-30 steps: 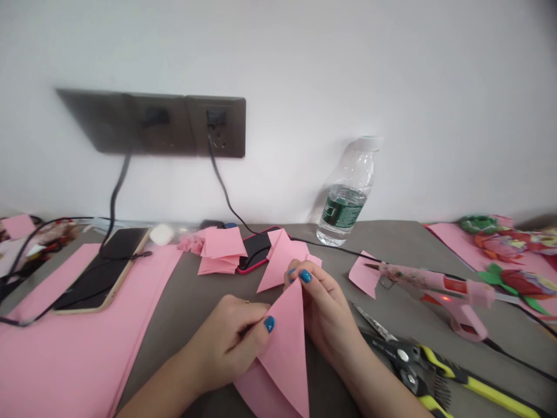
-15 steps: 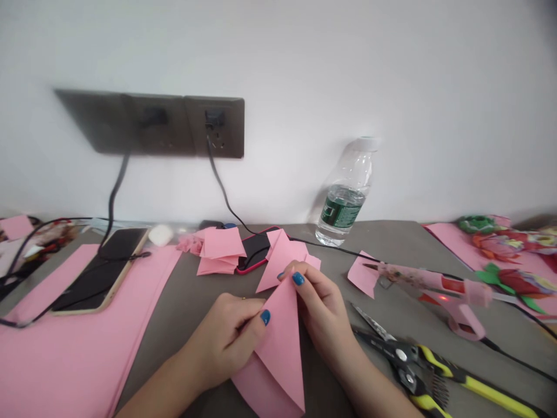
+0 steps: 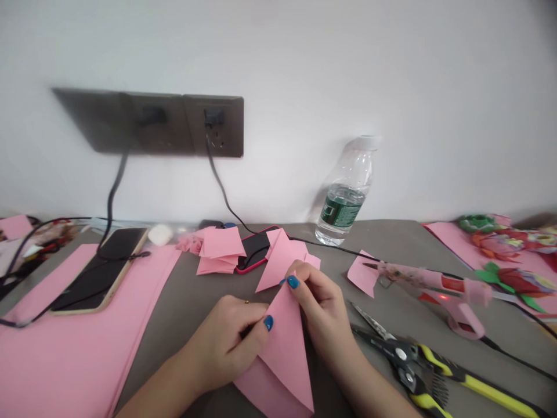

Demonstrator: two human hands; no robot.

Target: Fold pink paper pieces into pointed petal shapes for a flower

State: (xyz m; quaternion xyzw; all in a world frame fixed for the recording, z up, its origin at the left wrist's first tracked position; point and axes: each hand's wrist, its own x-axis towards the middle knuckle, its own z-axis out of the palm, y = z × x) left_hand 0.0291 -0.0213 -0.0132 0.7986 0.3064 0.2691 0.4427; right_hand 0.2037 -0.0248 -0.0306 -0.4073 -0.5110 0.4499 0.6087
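Note:
Between my two hands is a folded sheet of pink paper (image 3: 287, 342), its point upward and its layers spread at the lower end. My left hand (image 3: 230, 339) pinches the paper's left edge, thumb on the front face and fingers behind. At the top point, my right hand (image 3: 319, 307) grips the paper between thumb and forefinger. Just behind the right fingertips lie other folded pink paper pieces (image 3: 278, 258). Black and yellow shears (image 3: 404, 351) rest to the right of my right forearm. The sheet's bottom edge hangs near the frame's lower border.
A pink glue gun (image 3: 448, 293) with a red light lies on the right, a paper scrap (image 3: 363, 276) under its nozzle. A water bottle (image 3: 343, 200) leans on the wall. Pink squares (image 3: 221, 244), a phone (image 3: 104, 270) on pink sheets (image 3: 65, 360), cables and paper flowers (image 3: 513, 278) surround my hands.
The lower end of the pink paper has swung slightly right. My right fingertips have shifted a little left at its point; my left hand still pinches the edge.

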